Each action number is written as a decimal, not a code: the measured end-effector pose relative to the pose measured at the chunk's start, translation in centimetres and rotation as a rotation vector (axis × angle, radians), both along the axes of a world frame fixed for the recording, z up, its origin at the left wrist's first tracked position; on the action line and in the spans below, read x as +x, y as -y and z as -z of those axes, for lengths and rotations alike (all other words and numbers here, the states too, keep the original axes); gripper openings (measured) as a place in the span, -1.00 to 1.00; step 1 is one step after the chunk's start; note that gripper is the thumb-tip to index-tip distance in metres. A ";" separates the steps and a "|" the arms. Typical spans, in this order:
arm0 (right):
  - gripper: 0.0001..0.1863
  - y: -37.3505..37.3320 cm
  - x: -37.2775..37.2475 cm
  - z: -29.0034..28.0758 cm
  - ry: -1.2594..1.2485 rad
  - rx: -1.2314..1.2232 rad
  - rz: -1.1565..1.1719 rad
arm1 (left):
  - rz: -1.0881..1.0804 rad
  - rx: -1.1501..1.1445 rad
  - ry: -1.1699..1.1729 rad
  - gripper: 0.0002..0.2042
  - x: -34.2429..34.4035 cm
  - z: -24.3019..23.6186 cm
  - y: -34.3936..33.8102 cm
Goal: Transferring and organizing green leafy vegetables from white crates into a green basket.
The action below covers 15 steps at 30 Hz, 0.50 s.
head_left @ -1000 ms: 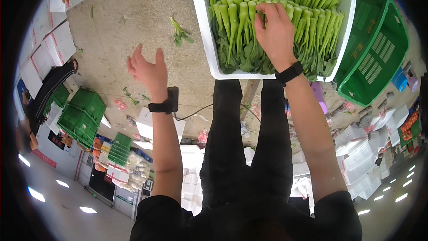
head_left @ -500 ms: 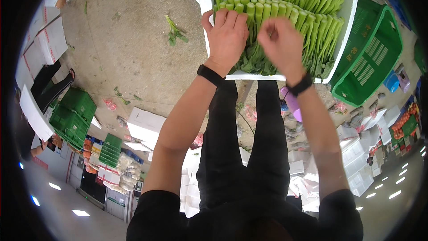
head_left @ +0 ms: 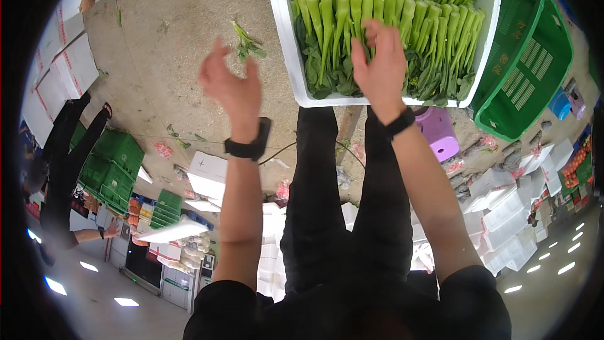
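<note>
A white foam box (head_left: 282, 31) holds tight rows of green leafy vegetables (head_left: 324, 34), pale stalk ends toward the top, dark leaves along the near edge. My right hand (head_left: 380, 66) is over the lower row, fingers loosely bent and apart, thumb out; I cannot tell whether its fingertips touch the stalks. My left hand (head_left: 229, 82) hangs in the air outside the box to the left, slightly blurred, fingers apart and holding nothing. A loose leafy stem (head_left: 245, 44) lies on the floor near it.
A green crate (head_left: 516, 69) stands right of the box, near a purple plastic stool (head_left: 437, 133) and a blue bucket (head_left: 560, 106). At left are cartons (head_left: 75, 66), stacked green crates (head_left: 110, 170), another person in black (head_left: 60, 201) and, higher up, another person's hand (head_left: 87, 1).
My left hand has moved from the box's left part back out into the air. My right hand has shifted slightly left. The person at left and a white board have moved down and rightward.
</note>
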State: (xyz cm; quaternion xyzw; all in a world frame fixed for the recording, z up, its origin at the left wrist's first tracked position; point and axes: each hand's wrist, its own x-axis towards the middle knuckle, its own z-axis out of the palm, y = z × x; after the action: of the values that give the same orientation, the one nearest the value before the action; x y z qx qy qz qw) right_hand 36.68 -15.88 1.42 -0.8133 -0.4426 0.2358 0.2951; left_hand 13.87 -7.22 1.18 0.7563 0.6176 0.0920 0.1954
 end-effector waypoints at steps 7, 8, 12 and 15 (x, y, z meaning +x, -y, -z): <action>-0.59 -1.0 1.3 1.6 -0.024 -0.084 0.008 | 0.198 -0.056 0.470 -0.57 11.4 0.7 2.1; -0.59 -1.0 1.5 1.6 -0.023 -0.082 0.006 | 0.196 -0.053 0.470 -0.57 12.0 1.2 1.9; -0.60 -1.1 1.9 1.6 -0.029 -0.054 -0.021 | 0.272 -0.090 0.454 -0.68 12.9 2.1 1.7; -0.61 -0.9 2.2 1.6 -0.065 -0.056 -0.002 | 0.252 -0.110 0.445 -0.70 13.3 2.0 1.8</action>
State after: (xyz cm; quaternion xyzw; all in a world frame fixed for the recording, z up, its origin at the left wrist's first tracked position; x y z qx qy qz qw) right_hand 38.84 -15.03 -0.20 -0.8128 -0.4267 0.2745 0.2862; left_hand 27.19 -8.99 -0.78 0.7766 0.4642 0.1974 0.3774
